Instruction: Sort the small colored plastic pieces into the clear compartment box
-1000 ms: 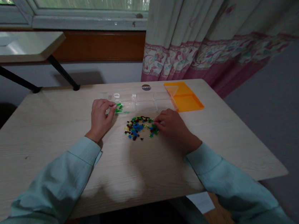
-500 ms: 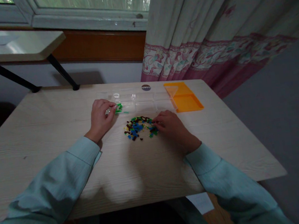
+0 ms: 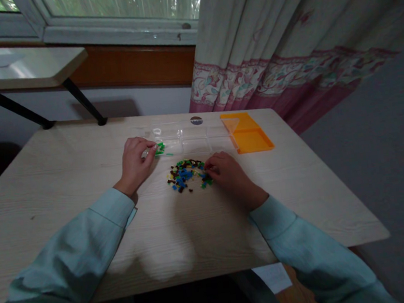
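Slightly further left, the right hand (image 3: 229,173) bunches at the right edge of the pile (image 3: 183,174) on the table (image 3: 62,174), the left hand (image 3: 134,160) still curled by green bits (image 3: 160,149) in the box (image 3: 198,152), both grips unclear.

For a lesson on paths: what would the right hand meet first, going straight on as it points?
Likely the coloured pieces: the right hand is at their right edge, though depth is unclear.

right bare hand (image 3: 231,175): fingers (image 3: 215,162) slightly farther left at the multicoloured pile of small plastic pieces (image 3: 184,174) | head view: tipped slightly up, white window frame (image 3: 119,33) lower
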`<state>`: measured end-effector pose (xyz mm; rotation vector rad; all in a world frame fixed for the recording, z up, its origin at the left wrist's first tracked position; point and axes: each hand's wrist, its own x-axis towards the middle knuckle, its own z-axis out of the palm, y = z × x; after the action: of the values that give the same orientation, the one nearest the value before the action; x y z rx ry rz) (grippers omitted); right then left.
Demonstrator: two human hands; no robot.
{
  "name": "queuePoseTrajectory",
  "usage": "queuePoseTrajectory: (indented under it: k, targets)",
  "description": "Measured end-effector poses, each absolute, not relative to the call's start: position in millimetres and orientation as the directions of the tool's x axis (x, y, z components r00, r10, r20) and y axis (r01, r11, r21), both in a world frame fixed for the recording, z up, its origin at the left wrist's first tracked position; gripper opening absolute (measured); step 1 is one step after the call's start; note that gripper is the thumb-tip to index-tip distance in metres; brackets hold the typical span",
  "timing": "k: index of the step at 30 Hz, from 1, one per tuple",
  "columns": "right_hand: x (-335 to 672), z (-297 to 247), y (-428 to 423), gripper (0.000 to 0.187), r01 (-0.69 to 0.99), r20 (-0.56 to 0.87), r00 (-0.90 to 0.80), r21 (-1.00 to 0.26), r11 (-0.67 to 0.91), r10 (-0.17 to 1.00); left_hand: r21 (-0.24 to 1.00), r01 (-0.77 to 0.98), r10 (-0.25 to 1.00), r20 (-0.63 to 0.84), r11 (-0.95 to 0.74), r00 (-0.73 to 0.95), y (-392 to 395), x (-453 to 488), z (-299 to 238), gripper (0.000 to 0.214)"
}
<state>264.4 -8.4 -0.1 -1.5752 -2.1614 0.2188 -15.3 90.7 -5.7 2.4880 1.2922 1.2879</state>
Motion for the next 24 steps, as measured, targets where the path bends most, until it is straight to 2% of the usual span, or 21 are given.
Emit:
queuePoseTrajectory:
  k: [8,14,24]
  targets:
    - [263.4,2.0,-8.4,0.007,0.864,0.291,-0.251,-0.362,0.350,0.923,0.389,0.691,0.729,0.617,-0.610,0.296,92.8,-15.0,-7.6,0.023]
    - [263.7,2.0,-9.4,0.006,0.856,0.336,-0.228,-0.378,0.352,0.914,0.397,0.716,0.740,0.627,-0.574,0.246,95.1,-15.7,-11.3,0.019]
    - [260.8,6.2,-10.0,0.004,0.846,0.380,-0.197,-0.401,0.353,0.904,0.383,0.716,0.737,0.620,-0.583,0.269,96.1,-16.0,-11.2,0.018]
